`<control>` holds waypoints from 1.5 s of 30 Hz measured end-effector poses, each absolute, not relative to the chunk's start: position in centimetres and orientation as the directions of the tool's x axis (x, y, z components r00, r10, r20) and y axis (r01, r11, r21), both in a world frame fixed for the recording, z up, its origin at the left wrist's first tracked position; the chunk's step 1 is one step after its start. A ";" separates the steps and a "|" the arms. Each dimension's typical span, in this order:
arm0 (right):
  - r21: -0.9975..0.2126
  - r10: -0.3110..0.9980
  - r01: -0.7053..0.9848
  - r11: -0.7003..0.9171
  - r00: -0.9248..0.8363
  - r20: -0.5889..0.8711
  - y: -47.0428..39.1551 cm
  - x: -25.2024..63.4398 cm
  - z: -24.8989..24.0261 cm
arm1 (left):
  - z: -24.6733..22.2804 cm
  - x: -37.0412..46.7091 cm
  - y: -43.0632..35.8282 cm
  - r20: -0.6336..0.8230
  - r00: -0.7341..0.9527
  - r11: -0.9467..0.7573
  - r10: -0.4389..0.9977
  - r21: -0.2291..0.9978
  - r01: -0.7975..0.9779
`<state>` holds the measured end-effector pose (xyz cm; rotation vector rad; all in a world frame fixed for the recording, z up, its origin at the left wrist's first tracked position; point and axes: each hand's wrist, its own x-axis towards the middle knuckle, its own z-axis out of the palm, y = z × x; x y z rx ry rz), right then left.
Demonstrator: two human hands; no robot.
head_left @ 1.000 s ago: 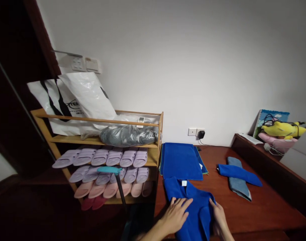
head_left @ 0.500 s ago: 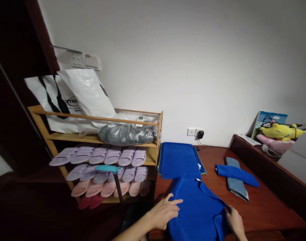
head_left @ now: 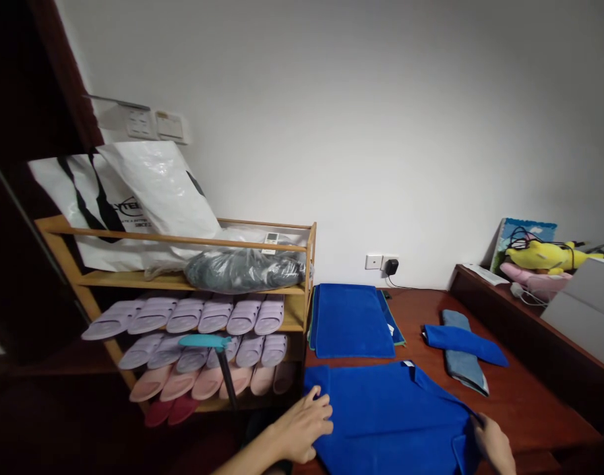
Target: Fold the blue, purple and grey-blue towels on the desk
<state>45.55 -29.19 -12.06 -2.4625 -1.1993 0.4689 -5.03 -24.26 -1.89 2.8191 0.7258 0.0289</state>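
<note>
A blue cloth [head_left: 386, 415] is spread on the front of the reddish-brown table [head_left: 524, 402], its right edge partly raised and folded over. My left hand [head_left: 304, 425] rests on the cloth's left edge, fingers bent and slightly apart. At the right edge my right hand [head_left: 492, 443] pinches the cloth near its corner. Behind lies a flat stack of folded blue cloths [head_left: 354, 321] with a green-edged one beneath. To the right, a rolled blue cloth [head_left: 465, 344] lies across a rolled grey-blue cloth [head_left: 457, 320].
On the left stands a wooden rack [head_left: 198, 280] with slippers [head_left: 156, 313], a white bag [head_left: 158, 188] and a plastic-wrapped bundle [head_left: 247, 267]. A teal-topped pole [head_left: 225, 376] leans before it. A raised ledge at right holds a yellow plush toy [head_left: 544, 256].
The front blue cloth is spread wider and sits apart from the stack behind. My left hand has moved left and my right hand right with the cloth's edge.
</note>
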 end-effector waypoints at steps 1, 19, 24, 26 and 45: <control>-0.450 0.790 0.673 -0.588 0.597 -0.139 -29.3 46.1 -12.0 | -1.8 -5.3 -24.3 -0.032 0.879 -0.852 0.476 0.232 0.470; -0.162 0.760 0.756 -0.634 0.648 0.047 -32.1 48.8 -11.2 | -1.5 -7.3 -23.9 -0.024 0.825 -0.814 0.564 0.147 0.561; 0.130 0.893 0.922 -0.365 0.307 0.328 -30.0 42.4 -10.9 | -0.4 -7.6 -25.3 -0.076 0.758 -0.731 0.648 0.218 0.646; 0.041 0.918 0.954 -0.296 0.272 0.287 -28.6 40.3 -10.8 | -0.4 -7.6 -25.6 -0.079 0.690 -0.652 0.719 0.267 0.710; -0.354 0.833 0.780 -0.516 0.553 0.004 -28.6 48.4 -9.2 | -6.2 -9.4 -22.0 -0.279 0.074 0.279 0.957 0.960 0.004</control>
